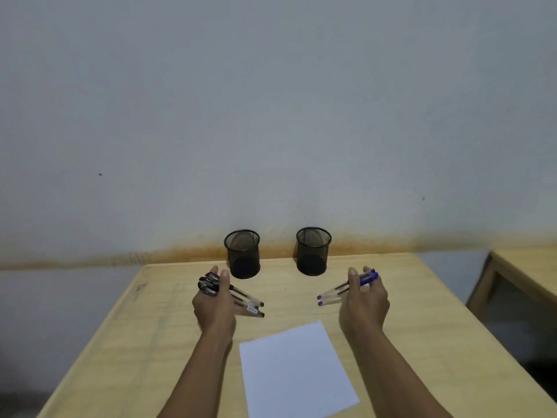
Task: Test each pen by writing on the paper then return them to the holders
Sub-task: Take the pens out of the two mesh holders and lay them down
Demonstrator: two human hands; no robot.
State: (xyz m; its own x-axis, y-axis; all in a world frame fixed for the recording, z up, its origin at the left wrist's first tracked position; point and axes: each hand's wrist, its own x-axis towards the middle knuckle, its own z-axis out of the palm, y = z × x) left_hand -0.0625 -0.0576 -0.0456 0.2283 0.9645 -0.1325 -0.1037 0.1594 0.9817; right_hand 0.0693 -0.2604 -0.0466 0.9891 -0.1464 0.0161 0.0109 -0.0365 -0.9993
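My left hand [214, 309] grips a bunch of black pens [244, 300], their tips pointing right and toward me. My right hand [366, 303] grips a few blue pens [334, 292], tips pointing left. Both hands hover over the wooden table [126, 342], just in front of two black mesh holders. The left holder [242, 253] and the right holder [313, 251] stand upright near the table's far edge and look empty. A blank white sheet of paper [297, 372] lies between my forearms, closer to me.
A grey wall rises right behind the table's far edge. A second wooden table [524, 273] stands to the right across a narrow gap.
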